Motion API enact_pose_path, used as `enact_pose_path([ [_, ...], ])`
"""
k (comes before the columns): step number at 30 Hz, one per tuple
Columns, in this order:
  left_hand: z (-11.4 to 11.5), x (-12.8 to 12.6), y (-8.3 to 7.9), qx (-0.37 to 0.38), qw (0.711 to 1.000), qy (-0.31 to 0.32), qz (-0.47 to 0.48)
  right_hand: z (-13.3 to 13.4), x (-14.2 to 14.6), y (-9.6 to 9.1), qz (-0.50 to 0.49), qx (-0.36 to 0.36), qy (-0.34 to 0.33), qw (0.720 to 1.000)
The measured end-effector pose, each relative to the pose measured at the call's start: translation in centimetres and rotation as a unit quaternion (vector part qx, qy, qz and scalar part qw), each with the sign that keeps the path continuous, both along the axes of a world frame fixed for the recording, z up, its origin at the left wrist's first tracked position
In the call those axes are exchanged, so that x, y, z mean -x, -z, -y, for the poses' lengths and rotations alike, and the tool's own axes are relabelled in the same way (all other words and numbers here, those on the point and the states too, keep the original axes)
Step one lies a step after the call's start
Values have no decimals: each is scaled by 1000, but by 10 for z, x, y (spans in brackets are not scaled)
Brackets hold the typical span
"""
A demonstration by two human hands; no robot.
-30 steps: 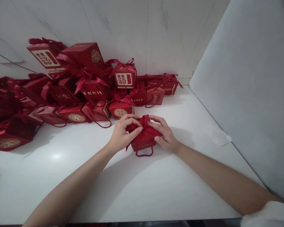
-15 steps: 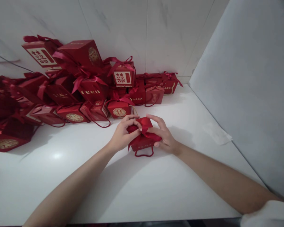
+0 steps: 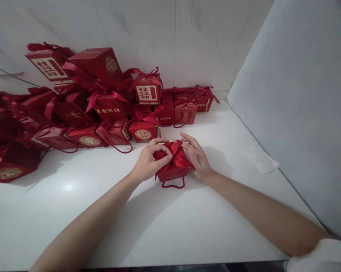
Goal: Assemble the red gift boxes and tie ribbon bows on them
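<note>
A small red gift box (image 3: pixel 172 174) stands on the white table with a red cord handle (image 3: pixel 173 186) hanging at its near side. Across its top lies a shiny red ribbon (image 3: pixel 179 158) gathered into a loop. My left hand (image 3: pixel 149 160) pinches the ribbon between thumb and forefinger at the middle of the box top. At the right side of the box, my right hand (image 3: pixel 199 158) has its fingers apart, beside the ribbon loop; whether a fingertip touches the loop is hard to tell.
Several red gift boxes with ribbon bows (image 3: pixel 110 109) are stacked along the tiled wall (image 3: pixel 142 30), from the far left to the middle. A white panel (image 3: pixel 295 94) borders the table (image 3: pixel 170 230) on the right. Something whitish and flat (image 3: pixel 262 160) lies by it.
My right hand has loosened from the ribbon, its fingers lifting and spreading. The ribbon loop now stands more upright on the box. My left hand keeps its pinch in almost the same place.
</note>
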State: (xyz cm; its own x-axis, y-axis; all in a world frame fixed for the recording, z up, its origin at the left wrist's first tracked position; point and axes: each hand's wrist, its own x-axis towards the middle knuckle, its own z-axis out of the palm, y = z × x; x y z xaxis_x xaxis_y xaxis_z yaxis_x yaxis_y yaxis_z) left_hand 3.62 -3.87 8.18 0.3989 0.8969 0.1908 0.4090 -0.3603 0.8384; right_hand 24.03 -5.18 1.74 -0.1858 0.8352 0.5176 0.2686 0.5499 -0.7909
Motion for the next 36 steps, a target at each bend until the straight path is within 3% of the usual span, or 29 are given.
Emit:
enact_pose_path([
  [3, 1, 0, 0, -1, 1000, -5, 5, 2, 4, 0, -5, 21, 9, 1000],
  [6, -4, 8, 4, -7, 999, 23, 32, 3, 6, 0, -3, 16, -29, 999],
  [11, -27, 33, 20, 24, 985, 75, 153, 2, 4, 0, -15, -2, -73, 997],
  [16, -28, 37, 38, 48, 975, 56, 210, 1, 4, 2, -27, 5, -75, 997],
  [19, -22, 38, 48, 43, 978, 16, 205, 1, 4, 4, -23, 23, -73, 997],
  [22, -23, 46, 53, 18, 979, 105, 175, 0, 4, 6, -12, 27, -66, 997],
  [25, -27, 53, 50, -47, 981, 186, 42, -2, 4, 9, -22, 27, -55, 998],
  [28, -30, 53, 47, -60, 983, 164, -53, -3, 4, 9, -51, 33, -50, 997],
  [33, -30, 47, 48, -52, 989, 136, -19, -2, 4, 7, -126, -4, 8, 992],
  [36, -28, 44, 53, -61, 991, 119, -18, -4, 1, 9, -177, 9, 27, 984],
])
